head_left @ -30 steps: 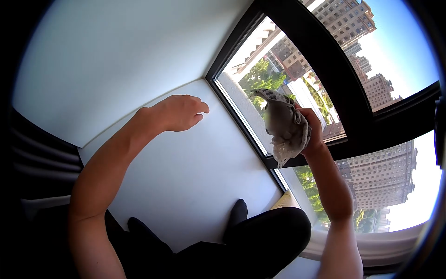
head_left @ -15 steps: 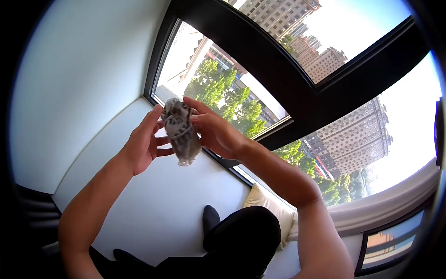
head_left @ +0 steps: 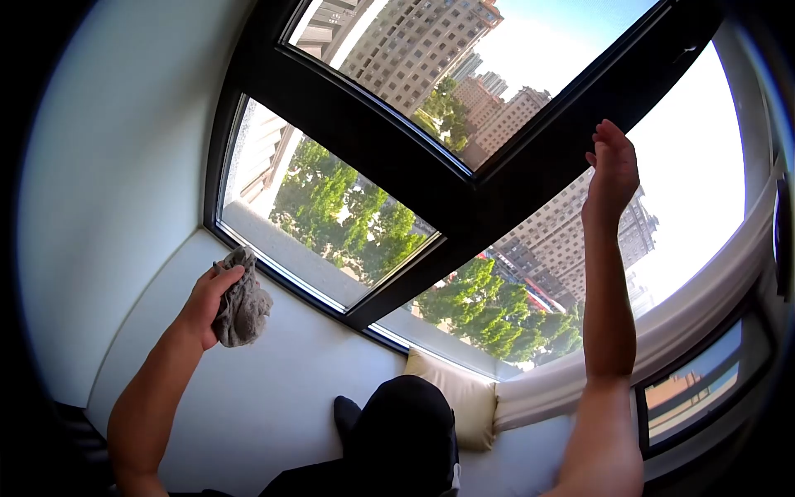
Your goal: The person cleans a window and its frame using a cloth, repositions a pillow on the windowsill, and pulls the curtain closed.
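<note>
A crumpled grey cloth (head_left: 245, 311) hangs from my left hand (head_left: 204, 303), whose fingers are closed around its upper left side. That hand is over the white sill, close to the lower left corner of the window. My right hand (head_left: 613, 170) is raised at the upper right, in front of the black window frame (head_left: 472, 207) and the right pane. Its fingers reach upward and are partly bent, with nothing visible in them. Whether it touches the frame I cannot tell.
A cream cushion (head_left: 455, 398) leans by the window on the white sill (head_left: 248, 406), beside my bent knee (head_left: 406, 422). A pale curtain (head_left: 571, 389) is gathered at the right. The white wall (head_left: 124, 190) rises on the left. Trees and buildings show through the glass.
Both hands were together on the cloth. My right hand has let go and moved up and right to the window frame. My left hand has moved left and down with the cloth.
</note>
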`<action>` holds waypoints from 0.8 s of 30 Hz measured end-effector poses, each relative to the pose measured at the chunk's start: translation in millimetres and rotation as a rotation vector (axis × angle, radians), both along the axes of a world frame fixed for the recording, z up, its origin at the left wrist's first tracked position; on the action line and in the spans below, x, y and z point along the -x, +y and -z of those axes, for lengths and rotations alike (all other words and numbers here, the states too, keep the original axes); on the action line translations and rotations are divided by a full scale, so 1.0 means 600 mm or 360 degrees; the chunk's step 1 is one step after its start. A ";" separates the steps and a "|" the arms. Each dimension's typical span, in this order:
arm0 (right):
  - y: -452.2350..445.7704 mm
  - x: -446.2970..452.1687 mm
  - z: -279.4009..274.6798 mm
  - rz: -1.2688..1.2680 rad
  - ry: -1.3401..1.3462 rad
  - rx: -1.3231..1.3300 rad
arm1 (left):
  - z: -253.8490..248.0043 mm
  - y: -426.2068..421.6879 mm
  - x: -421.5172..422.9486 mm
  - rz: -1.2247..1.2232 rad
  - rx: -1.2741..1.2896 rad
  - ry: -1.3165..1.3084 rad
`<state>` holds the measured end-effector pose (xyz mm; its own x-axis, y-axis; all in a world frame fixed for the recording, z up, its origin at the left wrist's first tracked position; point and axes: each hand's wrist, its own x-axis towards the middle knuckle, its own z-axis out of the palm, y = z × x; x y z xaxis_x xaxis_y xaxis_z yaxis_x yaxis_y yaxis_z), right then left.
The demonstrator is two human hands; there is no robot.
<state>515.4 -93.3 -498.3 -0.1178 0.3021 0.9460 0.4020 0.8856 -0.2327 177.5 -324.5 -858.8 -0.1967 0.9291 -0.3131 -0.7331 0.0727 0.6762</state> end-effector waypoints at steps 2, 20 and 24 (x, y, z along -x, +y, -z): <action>-0.003 0.005 -0.059 0.0038 0.0123 0.0030 | 0.016 -0.002 0.002 -0.0010 0.0069 0.0048; 0.089 0.022 -0.504 0.1178 -0.0276 -0.1032 | 0.059 0.012 0.011 -0.0067 0.0089 0.0384; 0.077 0.015 -0.532 0.1095 -0.0424 -0.0734 | 0.049 0.006 0.010 -0.0071 0.0022 0.0400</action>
<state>506.6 -47.0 -178.8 -0.2848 -0.0192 0.9584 0.8726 0.4088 0.2674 171.4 -320.6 -888.0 -0.3105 0.9138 -0.2619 -0.5449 0.0546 0.8367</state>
